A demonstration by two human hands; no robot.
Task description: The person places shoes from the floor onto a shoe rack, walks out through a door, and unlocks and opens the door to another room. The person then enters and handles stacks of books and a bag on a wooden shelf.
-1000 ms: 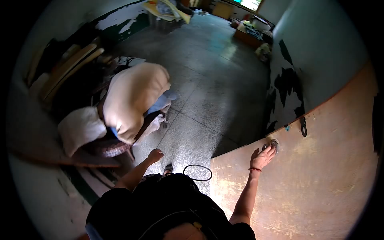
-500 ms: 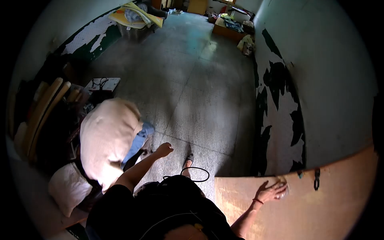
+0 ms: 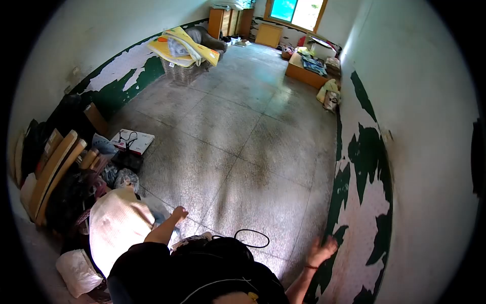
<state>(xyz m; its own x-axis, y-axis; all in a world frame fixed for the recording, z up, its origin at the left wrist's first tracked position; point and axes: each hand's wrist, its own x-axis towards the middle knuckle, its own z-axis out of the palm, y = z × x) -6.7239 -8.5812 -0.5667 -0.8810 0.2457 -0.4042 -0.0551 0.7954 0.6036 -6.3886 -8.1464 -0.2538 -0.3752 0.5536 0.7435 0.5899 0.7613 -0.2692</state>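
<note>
My left hand (image 3: 179, 214) hangs over the floor at lower left, fingers curled in, with nothing visible in them. Close beside that arm stands a bulky item draped in a cream cloth (image 3: 120, 223), with some blue fabric showing at its edge. At lower right my right hand (image 3: 323, 249), with a dark red bracelet at the wrist, is held near the peeling wall (image 3: 354, 202). Its fingers are slightly bent and apart, holding nothing; whether it touches the wall I cannot tell. A black cord loop (image 3: 253, 238) shows in front of my body.
Long wooden boards (image 3: 55, 175), bags and a white flat box (image 3: 139, 142) line the left side. Farther along are a wicker basket (image 3: 183, 73) with yellow padding and a low wooden box (image 3: 306, 73) by the right wall. A window (image 3: 296, 12) is at the far end.
My right hand has left the round knob on the wooden door, and the door is out of view. The view has tilted up and moved forward, showing the window. My left hand has swung back.
</note>
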